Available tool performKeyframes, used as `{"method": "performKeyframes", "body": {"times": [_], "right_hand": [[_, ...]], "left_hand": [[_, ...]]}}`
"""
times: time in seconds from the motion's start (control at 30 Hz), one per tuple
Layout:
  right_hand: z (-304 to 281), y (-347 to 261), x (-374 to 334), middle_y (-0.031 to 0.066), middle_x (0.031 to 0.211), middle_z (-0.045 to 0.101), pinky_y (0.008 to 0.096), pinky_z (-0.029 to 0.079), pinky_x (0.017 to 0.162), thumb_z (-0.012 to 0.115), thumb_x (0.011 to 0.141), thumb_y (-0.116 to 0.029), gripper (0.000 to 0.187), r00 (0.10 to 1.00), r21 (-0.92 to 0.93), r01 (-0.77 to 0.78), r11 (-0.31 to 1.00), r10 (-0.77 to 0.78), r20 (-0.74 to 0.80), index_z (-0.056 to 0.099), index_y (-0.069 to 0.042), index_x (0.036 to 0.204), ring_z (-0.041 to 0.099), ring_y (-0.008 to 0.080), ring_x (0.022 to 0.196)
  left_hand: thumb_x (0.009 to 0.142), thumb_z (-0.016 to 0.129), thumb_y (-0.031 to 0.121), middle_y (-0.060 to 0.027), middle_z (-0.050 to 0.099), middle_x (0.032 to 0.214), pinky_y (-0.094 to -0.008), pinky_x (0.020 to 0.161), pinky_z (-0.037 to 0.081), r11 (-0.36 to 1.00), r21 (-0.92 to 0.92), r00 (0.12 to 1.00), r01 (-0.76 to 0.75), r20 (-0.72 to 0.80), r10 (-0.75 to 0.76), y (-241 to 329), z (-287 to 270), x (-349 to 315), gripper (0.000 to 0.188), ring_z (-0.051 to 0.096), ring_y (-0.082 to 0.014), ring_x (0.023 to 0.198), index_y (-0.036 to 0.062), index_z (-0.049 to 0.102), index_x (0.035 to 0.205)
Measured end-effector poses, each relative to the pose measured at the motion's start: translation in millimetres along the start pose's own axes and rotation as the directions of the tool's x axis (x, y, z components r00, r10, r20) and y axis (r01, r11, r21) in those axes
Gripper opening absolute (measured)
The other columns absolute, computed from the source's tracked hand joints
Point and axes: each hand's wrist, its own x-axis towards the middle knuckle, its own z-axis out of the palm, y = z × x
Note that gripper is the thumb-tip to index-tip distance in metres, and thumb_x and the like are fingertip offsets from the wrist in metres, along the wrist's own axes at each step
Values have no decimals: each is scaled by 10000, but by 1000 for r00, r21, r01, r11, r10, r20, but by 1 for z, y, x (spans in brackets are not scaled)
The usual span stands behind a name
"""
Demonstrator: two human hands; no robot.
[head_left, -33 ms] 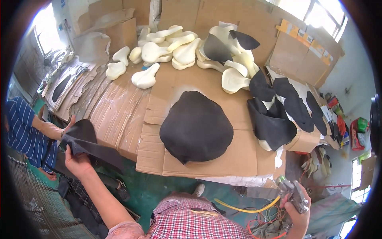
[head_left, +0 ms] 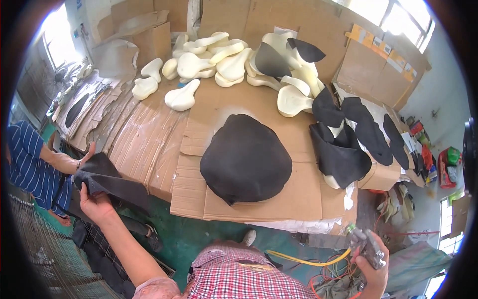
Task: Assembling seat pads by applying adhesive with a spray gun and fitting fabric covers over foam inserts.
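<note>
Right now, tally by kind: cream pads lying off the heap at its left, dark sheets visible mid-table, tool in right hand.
Cream pads off the heap: 3
Dark sheet mid-table: 1 (any beneath can't be told)
Spray gun in right hand: 1
Total: 5

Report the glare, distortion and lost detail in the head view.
Head view: the left window and upper right window glare white; head view: black fills the corners, the wire rack looks bowed; head view: the black sheet in the left hand shows little surface detail.
</note>
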Motion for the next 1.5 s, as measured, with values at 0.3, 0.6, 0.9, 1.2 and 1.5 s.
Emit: {"method": "performKeyframes", "body": {"times": [0.3, 0.6, 0.9, 1.2, 1.5], "right_hand": [[41, -1, 7, 132, 783, 631, 303, 503, 643, 710, 663, -23, 604, 920, 147, -109, 983, 43, 388, 487, 65, 1217, 619, 192, 696], [48, -1, 18, 108, 882, 612, 292, 524, 664, 697, 721, -42, 619, 996, 165, 67, 984, -76, 49, 434, 67, 1271, 591, 152, 745], [53, -14, 25, 113, 781, 612, 282, 499, 644, 725, 688, -85, 631, 984, 181, 55, 982, -84, 156, 460, 68, 1241, 596, 168, 684], [31, -7, 15, 113, 822, 631, 274, 500, 639, 693, 674, 42, 594, 969, 130, -65, 989, 31, 246, 494, 30, 1234, 603, 153, 728], [19, 7, 28, 113, 777, 613, 312, 496, 628, 728, 660, -41, 695, 878, 8, 176, 984, -161, 451, 423, 49, 1278, 610, 193, 704]], "left_hand": [[863, 563, 97, -134, 623, 1030, -403, 851, 489, 992, 85, 994, -91, -58, 96, 6, -29, 26, 203, 599, -262, 951, 10, 557, 1046], [858, 579, 124, -70, 625, 934, -298, 659, 491, 996, 88, 1000, -8, 9, 7, -50, -51, 24, 185, 599, -193, 779, 15, 569, 1008], [780, 606, 74, -53, 607, 819, -302, 704, 482, 283, 873, 767, -396, 484, -421, -259, -88, -28, 285, 586, -204, 745, 57, 612, 1065], [726, 702, 202, -104, 578, 1016, -449, 859, 418, -231, 773, 762, -591, 441, -474, -287, -54, -80, 267, 516, -311, 1009, 125, 662, 979], [694, 723, 92, -82, 594, 825, -376, 672, 477, 16, 909, 813, -416, 379, -443, -293, -39, -80, 173, 585, -245, 743, 38, 650, 841]]}}
